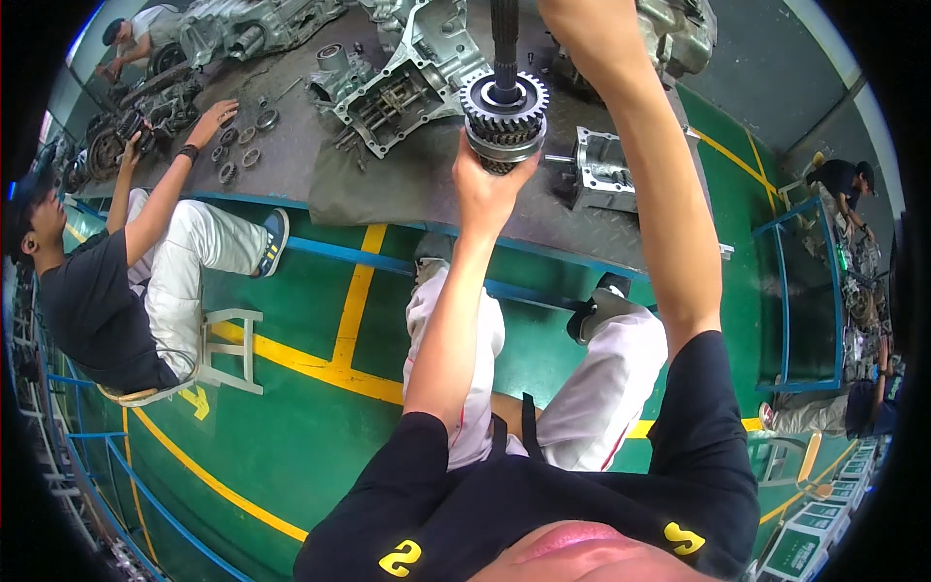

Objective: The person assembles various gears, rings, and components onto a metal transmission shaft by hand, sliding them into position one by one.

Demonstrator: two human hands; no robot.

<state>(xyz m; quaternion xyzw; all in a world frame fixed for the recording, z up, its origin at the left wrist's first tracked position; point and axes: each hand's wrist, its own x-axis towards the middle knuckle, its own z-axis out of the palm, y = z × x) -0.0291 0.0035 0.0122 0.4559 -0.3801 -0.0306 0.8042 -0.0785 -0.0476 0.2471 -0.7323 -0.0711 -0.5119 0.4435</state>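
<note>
My left hand [488,189] is wrapped round the lower end of a gear shaft [503,109], just over the near edge of the workbench. The shaft stands upright, with toothed gears and a smooth ring stacked on it and a dark splined rod rising from the top. My right hand [587,24] is raised at the far side, right of the rod. Its fingers lie beyond the upper edge of the view, so what they hold is hidden. An open metal gearbox housing [393,102] rests left of the shaft, and a smaller metal casing [599,165] lies to the right.
Under the housing, a dark cloth [354,199] hangs over the bench [291,160]. Loose ring gears [242,136] lie at the left, beside a seated co-worker [97,281] handling parts. More castings [679,34] stand at the back right. Blue rails [538,296] run below the bench.
</note>
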